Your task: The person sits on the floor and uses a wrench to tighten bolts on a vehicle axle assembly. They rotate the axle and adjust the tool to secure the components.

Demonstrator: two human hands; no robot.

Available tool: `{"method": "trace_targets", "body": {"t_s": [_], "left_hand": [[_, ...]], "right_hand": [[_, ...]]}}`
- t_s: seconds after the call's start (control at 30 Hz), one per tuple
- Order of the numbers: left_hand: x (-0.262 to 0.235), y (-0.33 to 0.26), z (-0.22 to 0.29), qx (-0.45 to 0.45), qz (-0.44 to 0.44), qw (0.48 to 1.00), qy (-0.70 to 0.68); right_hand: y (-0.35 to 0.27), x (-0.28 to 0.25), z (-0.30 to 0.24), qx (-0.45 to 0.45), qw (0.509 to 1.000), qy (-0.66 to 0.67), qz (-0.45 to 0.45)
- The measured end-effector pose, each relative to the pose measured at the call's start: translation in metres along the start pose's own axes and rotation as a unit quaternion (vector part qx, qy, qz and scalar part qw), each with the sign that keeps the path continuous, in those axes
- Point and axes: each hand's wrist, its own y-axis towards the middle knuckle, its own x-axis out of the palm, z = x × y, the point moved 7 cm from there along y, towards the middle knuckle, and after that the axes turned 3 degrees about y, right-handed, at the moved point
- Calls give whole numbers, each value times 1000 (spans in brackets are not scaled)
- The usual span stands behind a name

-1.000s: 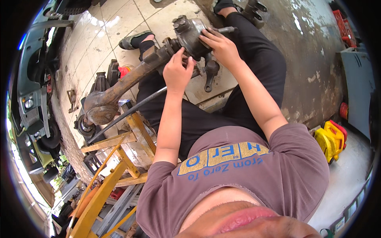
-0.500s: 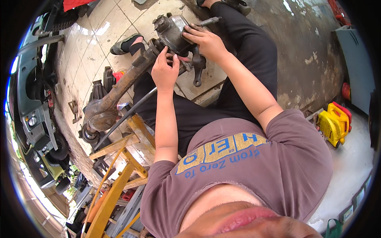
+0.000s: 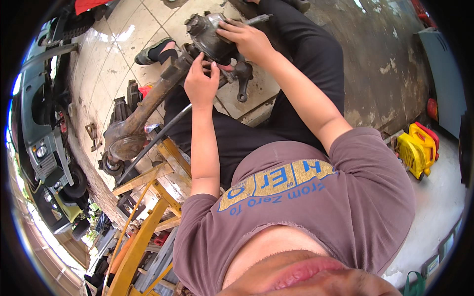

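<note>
A dark, greasy metal housing (image 3: pixel 213 47) with bolts at its far left end sits between my legs, beside the end of a rusty axle tube (image 3: pixel 150 101). My right hand (image 3: pixel 247 41) lies on top of the housing with its fingers stretched out. From the housing's far right side juts a short shaft (image 3: pixel 257 19). A metal arm (image 3: pixel 242 88) with a hole at its end hangs on the near side. My left hand (image 3: pixel 201 84) is at the housing's near left edge, thumb and forefinger apart; its other fingers are partly hidden.
A long metal bar (image 3: pixel 153 143) slants beside my left leg, over a yellow frame (image 3: pixel 140 237). The rounded axle casing (image 3: pixel 127 140) rests on the tiled floor (image 3: pixel 106 59). A grey vehicle (image 3: pixel 42 148) stands far left. Yellow containers (image 3: pixel 414 153) and a grey cabinet (image 3: pixel 444 84) are at right.
My right hand has slid a little farther away and leftward over the housing. The housing and my left hand appear slightly higher and farther left; part of this may be my head moving.
</note>
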Motion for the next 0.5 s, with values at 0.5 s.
{"method": "trace_targets", "body": {"t_s": [0.5], "left_hand": [[-2, 0, -6, -16, 6, 1000, -23]], "right_hand": [[5, -1, 6, 6, 1000, 0, -9]]}}
